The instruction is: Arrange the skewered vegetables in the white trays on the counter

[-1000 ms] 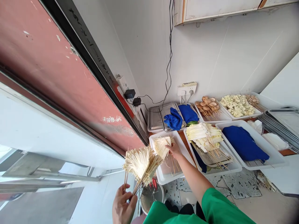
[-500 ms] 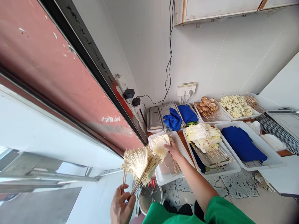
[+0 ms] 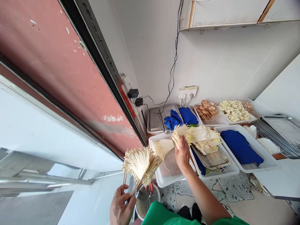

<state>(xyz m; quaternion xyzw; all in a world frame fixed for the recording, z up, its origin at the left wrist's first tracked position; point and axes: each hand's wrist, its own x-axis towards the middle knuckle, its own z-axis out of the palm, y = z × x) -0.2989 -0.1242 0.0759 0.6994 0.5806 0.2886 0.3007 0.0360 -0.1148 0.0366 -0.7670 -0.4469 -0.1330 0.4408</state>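
My left hand [image 3: 121,207] is closed round the sticks of a big fan of pale enoki mushroom skewers [image 3: 140,163], held up at the lower middle. My right hand [image 3: 183,153] is over a white tray [image 3: 164,177] and grips another enoki skewer [image 3: 178,132], lifted off the tray. One more bunch of enoki skewers [image 3: 162,147] lies on that tray just left of the hand. My green sleeve [image 3: 164,217] fills the bottom edge.
To the right a white tray holds stacked pale skewers [image 3: 203,138]; another holds a blue cloth [image 3: 238,147]. Further back are mushroom skewers [image 3: 206,109], a tray of yellow-white pieces [image 3: 234,110], metal trays [image 3: 156,120], stacked steel trays [image 3: 278,131]. A metal bucket [image 3: 145,200] stands below. A red panel [image 3: 58,68] is left.
My right hand has lifted one skewer off the tray and moved up and to the right with it. The left hand's bundle has stayed put. The view shifted slightly.
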